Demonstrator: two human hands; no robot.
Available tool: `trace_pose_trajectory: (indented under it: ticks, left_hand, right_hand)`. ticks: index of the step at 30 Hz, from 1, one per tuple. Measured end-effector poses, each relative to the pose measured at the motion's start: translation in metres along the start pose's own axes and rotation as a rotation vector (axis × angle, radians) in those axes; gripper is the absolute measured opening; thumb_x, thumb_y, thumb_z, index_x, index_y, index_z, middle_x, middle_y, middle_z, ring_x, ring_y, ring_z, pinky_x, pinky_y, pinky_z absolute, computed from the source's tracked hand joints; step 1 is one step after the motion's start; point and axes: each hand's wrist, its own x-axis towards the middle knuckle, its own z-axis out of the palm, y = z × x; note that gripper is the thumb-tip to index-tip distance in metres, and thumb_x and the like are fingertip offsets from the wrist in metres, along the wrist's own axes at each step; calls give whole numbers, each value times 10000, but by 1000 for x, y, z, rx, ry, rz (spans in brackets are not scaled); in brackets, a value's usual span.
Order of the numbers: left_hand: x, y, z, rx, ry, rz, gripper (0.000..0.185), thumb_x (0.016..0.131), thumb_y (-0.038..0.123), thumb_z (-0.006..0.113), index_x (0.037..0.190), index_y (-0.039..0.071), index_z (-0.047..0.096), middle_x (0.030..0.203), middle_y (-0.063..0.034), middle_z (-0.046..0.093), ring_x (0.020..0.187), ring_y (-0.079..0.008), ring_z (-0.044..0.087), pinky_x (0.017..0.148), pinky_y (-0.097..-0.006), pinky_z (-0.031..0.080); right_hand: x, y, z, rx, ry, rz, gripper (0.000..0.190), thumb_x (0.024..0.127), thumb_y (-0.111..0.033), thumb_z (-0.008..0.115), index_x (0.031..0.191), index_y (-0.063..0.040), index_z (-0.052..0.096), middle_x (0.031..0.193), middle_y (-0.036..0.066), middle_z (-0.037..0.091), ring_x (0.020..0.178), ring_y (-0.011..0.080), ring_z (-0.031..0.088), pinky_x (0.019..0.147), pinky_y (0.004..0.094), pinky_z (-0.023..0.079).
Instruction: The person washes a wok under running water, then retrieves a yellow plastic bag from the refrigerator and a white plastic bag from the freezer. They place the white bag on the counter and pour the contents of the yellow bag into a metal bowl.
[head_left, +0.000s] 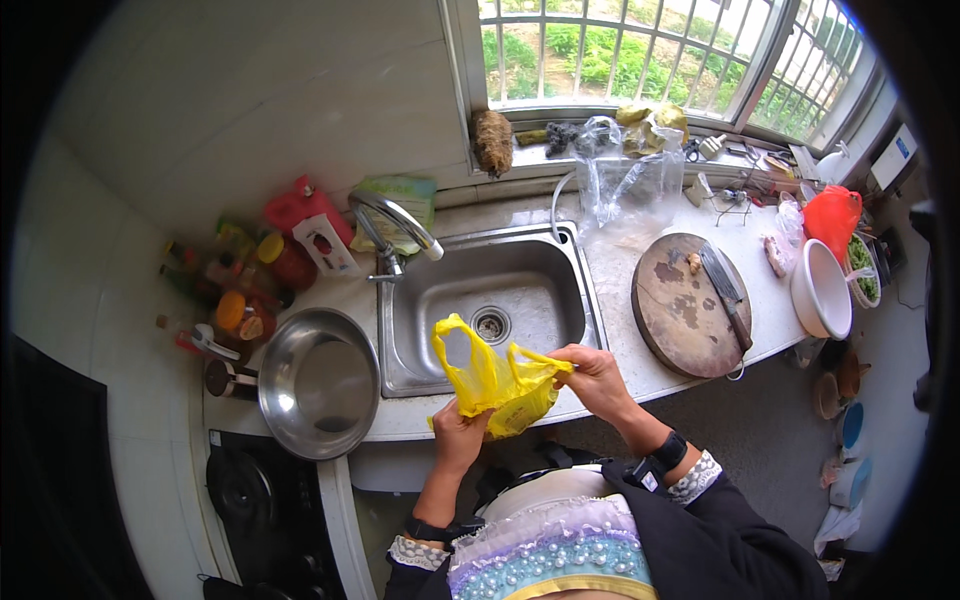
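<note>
A yellow plastic bag (517, 394) hangs between my hands at the front edge of the stainless steel sink (487, 277). My left hand (459, 435) grips its left side below a looped handle. On the other side, my right hand (592, 379) pinches the right handle near its end. What the bag holds is hidden. To the left of the sink sits a metal basin (319, 382). A round wooden chopping board (675, 315) lies on the right, with a cleaver (726, 292) and a small piece that looks like ginger (694, 262) on it.
A chrome faucet (397, 225) arches over the sink's left side. Bottles and jars (247, 311) crowd the left corner. A clear plastic bag (630, 184) stands behind the counter's middle. A white bowl (821, 292) and a red bag (832, 214) are at right. A black stove (262, 502) is lower left.
</note>
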Motion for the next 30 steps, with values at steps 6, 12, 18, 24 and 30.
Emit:
trace_pose_trajectory:
  ticks: [6,12,18,24,30]
  left_hand:
    - [-17,3,-14,-116,68,75,281,778,-70,576,1046,0,627,943,-125,648,905,-188,613,840,-285,463]
    - [-14,30,-25,-88,-98,-140,125,794,4,645,904,-2,585,812,-61,616,814,-97,596,736,-233,465]
    - [7,68,-40,129,179,64,246,944,209,483,795,19,529,709,-40,548,659,-82,498,617,-255,428]
    - [14,89,-85,-384,79,-188,309,975,200,417,782,-8,540,748,-62,597,688,-121,548,702,-257,443]
    - [-9,92,-71,-454,-220,-348,341,948,45,385,1277,-33,425,1244,-162,539,753,-133,580,774,-256,470]
  right_hand:
    - [-6,9,-5,168,-14,116,238,861,38,544,1073,-2,643,947,63,651,822,116,607,753,231,496]
    - [-2,26,5,-132,-86,90,201,795,85,515,872,-37,655,957,90,630,900,193,598,798,291,475]
    - [4,14,-17,41,-50,-151,169,763,70,599,648,-45,552,995,77,571,990,188,540,855,279,446]
    - [10,3,-52,158,-230,-301,213,719,-2,660,565,-78,534,917,49,614,981,198,555,868,316,455]
    - [-2,-15,-77,-281,-490,-98,223,664,100,601,534,-40,485,913,74,626,966,200,596,845,305,474]
